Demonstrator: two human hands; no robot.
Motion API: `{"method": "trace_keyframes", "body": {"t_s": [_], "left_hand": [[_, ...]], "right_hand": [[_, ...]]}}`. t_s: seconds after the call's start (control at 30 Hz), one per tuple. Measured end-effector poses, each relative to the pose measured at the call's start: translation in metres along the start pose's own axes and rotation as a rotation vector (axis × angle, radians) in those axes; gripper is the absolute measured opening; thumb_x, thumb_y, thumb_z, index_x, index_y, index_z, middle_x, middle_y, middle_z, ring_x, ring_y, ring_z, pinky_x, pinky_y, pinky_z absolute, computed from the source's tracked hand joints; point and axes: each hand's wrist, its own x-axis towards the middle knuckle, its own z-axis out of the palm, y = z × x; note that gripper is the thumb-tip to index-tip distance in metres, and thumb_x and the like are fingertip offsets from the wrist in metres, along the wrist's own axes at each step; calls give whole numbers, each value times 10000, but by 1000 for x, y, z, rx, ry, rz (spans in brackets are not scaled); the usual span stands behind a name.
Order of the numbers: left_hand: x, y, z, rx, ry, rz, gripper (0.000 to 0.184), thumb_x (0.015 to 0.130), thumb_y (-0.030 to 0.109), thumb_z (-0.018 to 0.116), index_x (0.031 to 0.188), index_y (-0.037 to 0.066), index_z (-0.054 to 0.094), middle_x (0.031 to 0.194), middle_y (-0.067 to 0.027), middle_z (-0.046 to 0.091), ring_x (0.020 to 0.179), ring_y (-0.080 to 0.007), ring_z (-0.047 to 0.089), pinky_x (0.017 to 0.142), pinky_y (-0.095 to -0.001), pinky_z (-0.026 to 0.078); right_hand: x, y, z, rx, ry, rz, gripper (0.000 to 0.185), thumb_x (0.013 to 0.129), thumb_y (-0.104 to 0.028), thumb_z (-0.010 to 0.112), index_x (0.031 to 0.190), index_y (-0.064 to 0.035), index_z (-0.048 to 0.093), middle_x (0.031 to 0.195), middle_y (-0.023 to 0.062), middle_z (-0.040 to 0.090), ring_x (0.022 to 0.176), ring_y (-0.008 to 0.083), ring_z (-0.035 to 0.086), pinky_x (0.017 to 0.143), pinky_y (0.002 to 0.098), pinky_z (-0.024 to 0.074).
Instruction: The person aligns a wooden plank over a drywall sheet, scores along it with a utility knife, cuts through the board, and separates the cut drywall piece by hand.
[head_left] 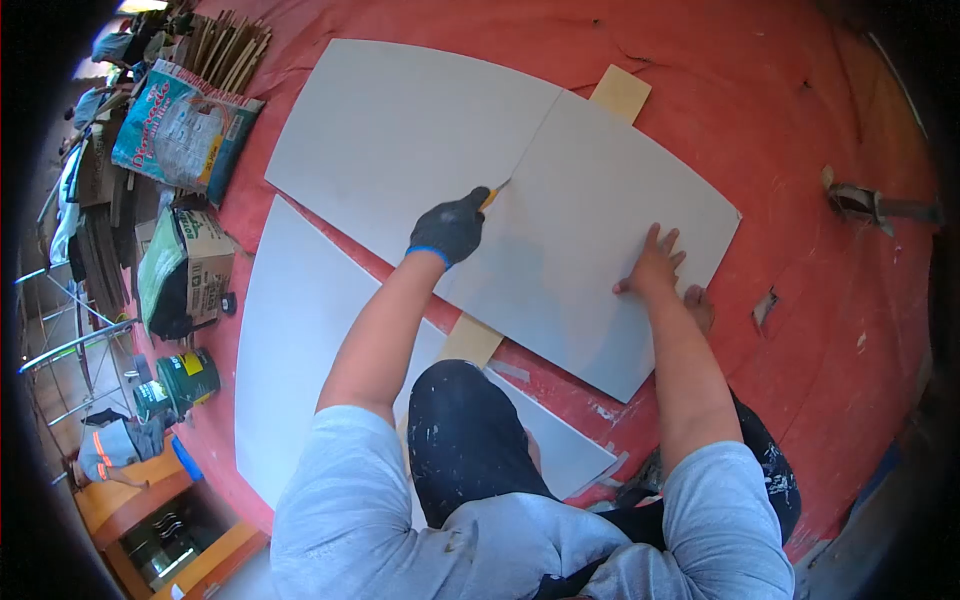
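A large pale board (400, 125) lies flat in front of me, with a thin dark line running from its far edge toward the middle. My left hand (447, 228), in a dark glove with a blue cuff, is closed around a yellow utility knife (489, 200). The knife's tip meets the board at the near end of that line. My bare right hand (655, 266) rests on the board's right part with its fingers spread. A second pale board (290, 350) lies at the left, partly hidden by my arm and knee.
Tan strips (621, 95) stick out from beneath the board. Red sheeting (780, 120) covers the floor. At the left stand a blue bag (185, 130), a cardboard box (208, 255) and green buckets (188, 380). Another person (115, 448) is at the lower left. A metal object (858, 202) lies right.
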Motion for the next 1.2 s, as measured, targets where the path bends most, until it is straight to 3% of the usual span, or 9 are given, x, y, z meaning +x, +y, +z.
{"method": "trace_keyframes", "body": {"t_s": [0.1, 0.23, 0.43, 0.67, 1.07, 1.1, 1.2], "left_hand": [[-3, 7, -5, 40, -47, -51, 454, 997, 258, 505, 1446, 229, 562, 1134, -173, 738, 1023, -383, 708, 889, -507, 554], [22, -3, 13, -26, 60, 72, 469, 992, 283, 536, 1457, 222, 554, 1141, -222, 723, 1021, -427, 698, 901, -532, 544], [-14, -13, 5, -18, -63, -20, 487, 996, 273, 533, 1482, 240, 521, 1129, -220, 726, 1022, -421, 698, 900, -532, 545], [-13, -16, 13, -48, 10, 15, 478, 995, 261, 533, 1473, 238, 524, 1081, -231, 729, 990, -422, 703, 870, -538, 550], [-41, -21, 3, -56, -91, -44, 497, 998, 273, 529, 1493, 229, 514, 1097, -241, 725, 1013, -415, 702, 896, -533, 544], [-48, -28, 7, -29, -78, -43, 491, 991, 233, 510, 1482, 231, 532, 1066, -216, 735, 972, -391, 715, 840, -524, 554], [-50, -36, 21, -61, -42, -55, 493, 996, 271, 532, 1487, 229, 523, 1096, -231, 730, 996, -417, 705, 887, -536, 550]], "right_hand": [[-1, -3, 1, -2, -4, 8, 1510, 576, -188, 1011, 1660, -209, -40, 1718, 188, -102, 1548, 523, 71, 1147, 662, 400], [-1, -2, 4, -7, 26, -6, 1503, 581, -174, 1006, 1660, -204, -41, 1715, 195, -111, 1544, 531, 73, 1143, 665, 404], [-1, -1, 3, -1, 1, -16, 1513, 576, -171, 1007, 1659, -204, -49, 1715, 196, -112, 1538, 540, 81, 1129, 667, 421], [1, -1, 7, -26, 9, -20, 1539, 555, -187, 1019, 1658, -210, -53, 1714, 197, -108, 1538, 546, 66, 1124, 675, 421], [6, 3, 11, 14, 41, -23, 1545, 535, -167, 1023, 1660, -216, -35, 1723, 181, -81, 1548, 522, 83, 1148, 678, 382], [10, 4, 12, -11, 55, -30, 1545, 535, -175, 1024, 1660, -217, -34, 1723, 181, -75, 1546, 522, 90, 1148, 677, 384], [11, 2, 22, -63, 58, -27, 1541, 537, -195, 1027, 1661, -218, -28, 1723, 178, -63, 1542, 522, 109, 1154, 672, 385]]}}
